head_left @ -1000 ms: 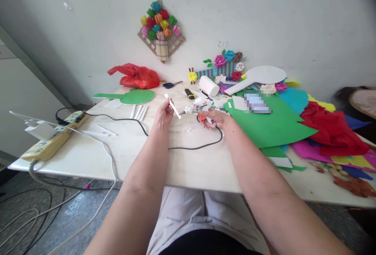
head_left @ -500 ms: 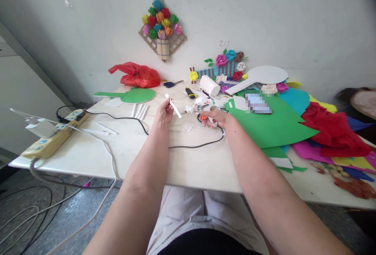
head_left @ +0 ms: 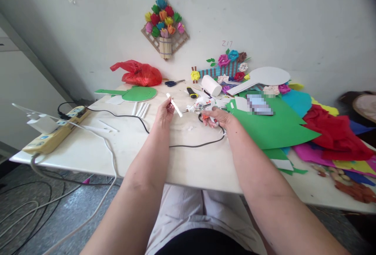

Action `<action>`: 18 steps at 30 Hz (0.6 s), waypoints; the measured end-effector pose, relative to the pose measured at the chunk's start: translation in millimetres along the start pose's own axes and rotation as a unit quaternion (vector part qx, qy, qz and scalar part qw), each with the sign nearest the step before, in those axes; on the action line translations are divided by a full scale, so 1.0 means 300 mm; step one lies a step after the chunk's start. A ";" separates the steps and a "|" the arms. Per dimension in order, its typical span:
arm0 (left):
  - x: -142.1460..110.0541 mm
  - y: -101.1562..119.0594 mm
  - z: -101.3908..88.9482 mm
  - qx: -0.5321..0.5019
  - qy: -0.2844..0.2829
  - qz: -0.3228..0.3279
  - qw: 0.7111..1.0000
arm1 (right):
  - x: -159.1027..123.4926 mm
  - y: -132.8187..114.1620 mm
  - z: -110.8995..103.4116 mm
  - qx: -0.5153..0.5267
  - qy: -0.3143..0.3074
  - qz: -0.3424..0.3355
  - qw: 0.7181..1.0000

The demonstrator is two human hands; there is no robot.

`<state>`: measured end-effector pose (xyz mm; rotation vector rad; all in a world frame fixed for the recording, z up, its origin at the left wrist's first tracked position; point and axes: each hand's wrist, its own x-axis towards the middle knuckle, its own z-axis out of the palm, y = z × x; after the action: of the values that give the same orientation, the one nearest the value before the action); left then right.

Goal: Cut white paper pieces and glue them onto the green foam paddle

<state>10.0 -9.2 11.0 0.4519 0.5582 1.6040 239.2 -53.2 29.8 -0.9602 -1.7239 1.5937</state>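
My left hand (head_left: 165, 111) is closed on a narrow white strip (head_left: 175, 106), apparently paper, held slanting above the table. In my right hand (head_left: 219, 117) is a hot glue gun (head_left: 192, 109) with an orange trigger; its metal nozzle points left, close to the strip's lower end. Whether nozzle and strip touch I cannot tell. A black cord (head_left: 199, 145) runs from the gun's handle leftward across the table. Several white paper rolls (head_left: 143, 111) lie left of my left hand.
A power strip (head_left: 55, 129) with plugs sits at the table's left edge. Behind are a red plastic bag (head_left: 141, 74), scissors (head_left: 174, 83), a yellow-black cutter (head_left: 192, 93) and a white roll (head_left: 211, 85). Green sheets (head_left: 270, 129), a phone (head_left: 260, 104) and coloured fabric (head_left: 340, 133) cover the right.
The camera view has shifted slightly, moving the scene a little to the right. Both hands keep their holds on the strip and the glue gun, with hardly any movement.
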 end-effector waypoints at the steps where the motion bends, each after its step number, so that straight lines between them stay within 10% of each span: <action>1: -0.001 0.000 0.000 0.001 0.001 0.001 1.000 | 0.000 -0.001 0.000 -0.002 0.000 -0.002 1.000; 18: -0.004 0.000 0.004 0.004 0.029 -0.004 1.000 | -0.001 -0.011 0.008 -0.040 0.038 -0.007 0.998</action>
<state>10.8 -10.3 12.0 0.4091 0.6090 1.6117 237.0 -54.9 32.7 -1.0315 -1.7493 1.4704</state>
